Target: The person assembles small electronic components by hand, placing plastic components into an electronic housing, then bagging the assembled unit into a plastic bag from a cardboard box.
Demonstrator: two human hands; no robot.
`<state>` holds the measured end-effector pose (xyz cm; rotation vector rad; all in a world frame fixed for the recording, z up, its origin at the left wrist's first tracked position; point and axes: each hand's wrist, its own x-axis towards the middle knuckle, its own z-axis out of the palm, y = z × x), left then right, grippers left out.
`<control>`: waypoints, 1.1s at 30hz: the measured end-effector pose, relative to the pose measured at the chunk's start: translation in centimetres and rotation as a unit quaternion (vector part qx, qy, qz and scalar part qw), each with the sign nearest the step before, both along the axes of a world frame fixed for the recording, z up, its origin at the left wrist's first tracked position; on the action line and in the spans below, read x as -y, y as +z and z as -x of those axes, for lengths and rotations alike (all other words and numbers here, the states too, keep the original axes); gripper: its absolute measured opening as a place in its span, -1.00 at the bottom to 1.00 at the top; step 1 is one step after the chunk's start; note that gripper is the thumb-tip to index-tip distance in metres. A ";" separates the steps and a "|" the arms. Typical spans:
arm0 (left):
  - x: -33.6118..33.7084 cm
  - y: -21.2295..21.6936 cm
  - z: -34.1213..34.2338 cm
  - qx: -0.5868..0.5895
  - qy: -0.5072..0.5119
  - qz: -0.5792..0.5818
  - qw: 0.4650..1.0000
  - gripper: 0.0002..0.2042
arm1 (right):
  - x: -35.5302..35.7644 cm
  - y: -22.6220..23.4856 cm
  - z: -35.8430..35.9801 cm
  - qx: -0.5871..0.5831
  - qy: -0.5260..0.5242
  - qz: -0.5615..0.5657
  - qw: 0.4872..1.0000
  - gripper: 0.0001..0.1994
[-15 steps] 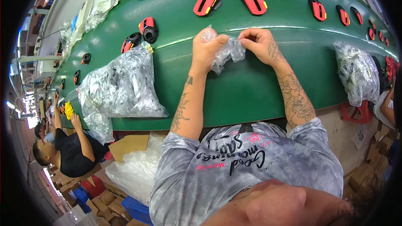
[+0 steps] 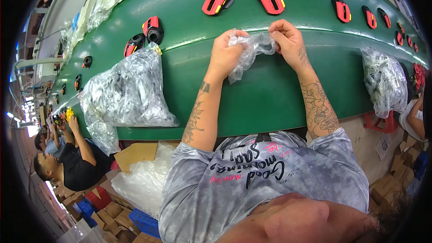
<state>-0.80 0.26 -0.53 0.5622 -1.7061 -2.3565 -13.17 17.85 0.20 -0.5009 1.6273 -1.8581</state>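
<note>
Above the green tabletop [image 2: 265,99], both of my hands are at a crumpled clear plastic bag [image 2: 252,49]. My left hand [image 2: 226,55] is closed round the bag's left part. The fingertips of my right hand [image 2: 288,41] pinch its right edge, where a small dark curved shape shows through; I cannot make out what it is. Beyond my hands lie two red-and-black oval plastic casings, a left one [image 2: 218,2] and a right one [image 2: 270,0], each with a dark slot and a yellow tab.
A big clear bag of grey parts [image 2: 128,90] lies at left, with two casings [image 2: 153,29] behind it. Another full bag [image 2: 384,81] is at right, near more casings [image 2: 342,10]. Co-workers sit at far left [image 2: 81,162] and the right edge. Cardboard boxes [image 2: 112,211] are below.
My right hand has moved slightly up and right, away from my left, and the bag is stretched wider between them. The view has shifted slightly.
</note>
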 end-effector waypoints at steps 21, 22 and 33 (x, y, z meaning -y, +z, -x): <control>-0.3 0.2 -0.9 -0.053 -0.019 -0.042 0.998 -0.77 | -0.5 2.2 -1.3 -0.291 0.033 -0.164 0.942 -0.72; -0.4 0.5 -0.9 -0.052 -0.028 -0.085 0.995 -0.77 | -0.4 1.8 -1.3 -0.268 0.050 -0.138 0.952 -0.71; 0.9 1.5 -1.5 -0.075 -0.063 -0.068 0.993 -0.56 | -0.1 1.8 -1.2 -0.305 -0.078 -0.148 0.937 -0.78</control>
